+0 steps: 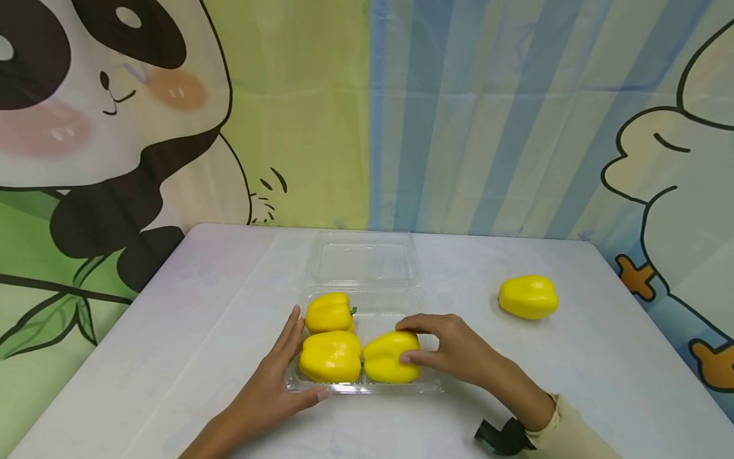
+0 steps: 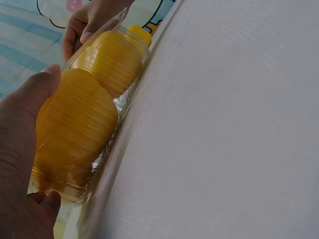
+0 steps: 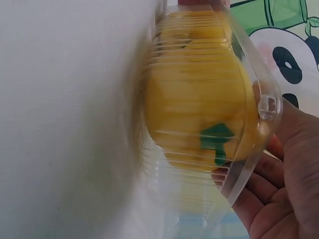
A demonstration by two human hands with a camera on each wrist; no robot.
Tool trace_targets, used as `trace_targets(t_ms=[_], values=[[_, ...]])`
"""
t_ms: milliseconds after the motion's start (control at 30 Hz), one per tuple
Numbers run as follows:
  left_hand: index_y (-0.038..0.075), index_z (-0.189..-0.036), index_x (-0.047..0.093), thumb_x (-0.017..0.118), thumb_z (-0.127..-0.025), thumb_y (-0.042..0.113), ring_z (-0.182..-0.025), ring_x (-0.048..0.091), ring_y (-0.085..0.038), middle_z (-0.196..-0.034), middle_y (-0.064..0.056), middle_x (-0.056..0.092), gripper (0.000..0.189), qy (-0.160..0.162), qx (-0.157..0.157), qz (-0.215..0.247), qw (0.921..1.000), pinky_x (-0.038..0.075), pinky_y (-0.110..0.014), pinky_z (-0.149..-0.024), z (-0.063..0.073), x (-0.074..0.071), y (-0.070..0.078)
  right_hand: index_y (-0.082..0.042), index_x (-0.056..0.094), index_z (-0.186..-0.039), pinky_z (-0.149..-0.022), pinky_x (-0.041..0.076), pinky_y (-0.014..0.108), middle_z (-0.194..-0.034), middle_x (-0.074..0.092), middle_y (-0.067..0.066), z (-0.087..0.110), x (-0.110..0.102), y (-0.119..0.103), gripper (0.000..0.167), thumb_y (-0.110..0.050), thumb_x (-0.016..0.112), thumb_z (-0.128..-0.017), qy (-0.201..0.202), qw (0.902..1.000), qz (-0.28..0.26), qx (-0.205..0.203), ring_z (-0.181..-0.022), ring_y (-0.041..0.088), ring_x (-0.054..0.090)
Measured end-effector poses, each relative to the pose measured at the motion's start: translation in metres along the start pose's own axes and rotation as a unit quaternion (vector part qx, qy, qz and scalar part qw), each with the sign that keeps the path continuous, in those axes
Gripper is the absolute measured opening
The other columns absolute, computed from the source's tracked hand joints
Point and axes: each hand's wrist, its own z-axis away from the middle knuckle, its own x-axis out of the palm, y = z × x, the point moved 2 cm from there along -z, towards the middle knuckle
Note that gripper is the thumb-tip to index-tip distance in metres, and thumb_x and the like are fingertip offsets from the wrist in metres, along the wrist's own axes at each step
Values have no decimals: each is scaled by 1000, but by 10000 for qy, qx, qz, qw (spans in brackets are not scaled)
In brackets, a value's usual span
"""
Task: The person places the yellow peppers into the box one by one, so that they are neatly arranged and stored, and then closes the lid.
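Observation:
A clear plastic clamshell container (image 1: 371, 389) lies with its lid (image 1: 367, 260) folded back. Inside it at the left are two yellow bell peppers, one at the back (image 1: 328, 312) with a green stem and one in front (image 1: 331, 357). My left hand (image 1: 275, 376) holds the container's front left corner, thumb at the front rim and fingers along the left side. At the front right of the container, my right hand (image 1: 459, 350) grips a third yellow bell pepper (image 1: 390, 358) between thumb and fingers. Its green stem (image 3: 217, 137) shows through the plastic in the right wrist view.
Another yellow bell pepper (image 1: 528, 297) lies on the white table (image 1: 573, 357), right of the container. A black strap (image 1: 503, 437) is by the right wrist. Behind the table hangs a cartoon-printed curtain (image 1: 321, 115).

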Motion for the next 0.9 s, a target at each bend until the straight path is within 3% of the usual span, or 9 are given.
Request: trace_targets(t_ms=[167, 633, 900], values=[[7, -156, 14, 83, -73, 48, -144, 19, -27, -164, 0, -1, 115, 32, 91, 14, 10000, 26, -51, -108, 0, -1, -1, -6, 68, -118, -90, 52, 31, -112, 69, -3, -3, 2, -1, 42, -33, 73, -86, 0, 9987, 484, -158, -103, 13, 64], [5, -156, 15, 82, -74, 49, -143, 18, -29, -163, 1, -2, 115, 11, 25, -19, 10000, 26, -52, -108, 0, 0, -1, -5, 71, -116, -88, 53, 30, -113, 68, 1, -6, 0, -4, 44, -38, 70, -88, -56, 9943, 1051, -167, -105, 16, 63], [6, -156, 14, 82, -74, 49, -144, 17, -29, -163, 1, -2, 115, 15, 100, -7, 9999, 27, -52, -107, 0, 0, -1, -7, 69, -119, -89, 53, 29, -115, 66, -1, -5, -2, -4, 43, -37, 70, -89, -177, 9955, 925, -131, -105, 15, 62]])
